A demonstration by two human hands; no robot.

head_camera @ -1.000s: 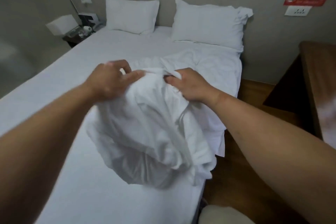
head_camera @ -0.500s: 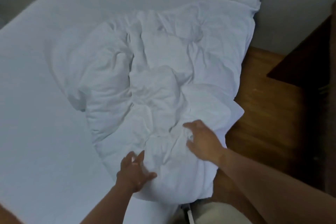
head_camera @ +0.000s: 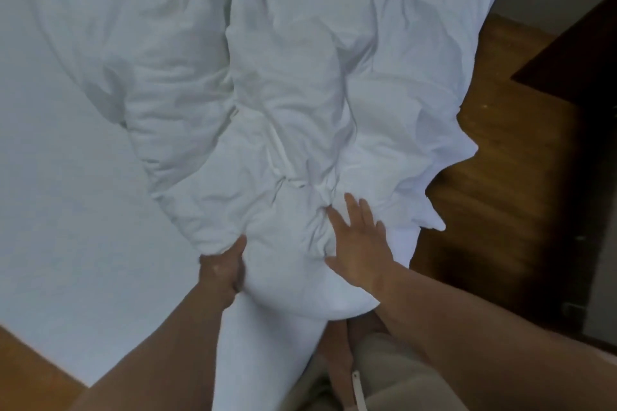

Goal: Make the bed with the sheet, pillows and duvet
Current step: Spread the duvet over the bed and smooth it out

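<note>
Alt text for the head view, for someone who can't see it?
A crumpled white duvet lies bunched on the sheet; the left hand grips its near end while the right hand presses flat on it, fingers spread. Bare sheet shows at left, wooden floor at right.

- Duvet [head_camera: 300, 77]: far end cut off by the top edge; near bed corner hidden beneath it.
- Left hand [head_camera: 222, 269]: fingers buried under a duvet fold, only thumb and knuckles showing.
- Sheet [head_camera: 66, 177]: cropped at left and top, right part covered by the duvet.
- Dark furniture [head_camera: 574, 77]: cropped by the right edge, too shadowed to identify.
- Pale strip [head_camera: 355, 380] beside the trousers [head_camera: 394, 377]: too small to name.
</note>
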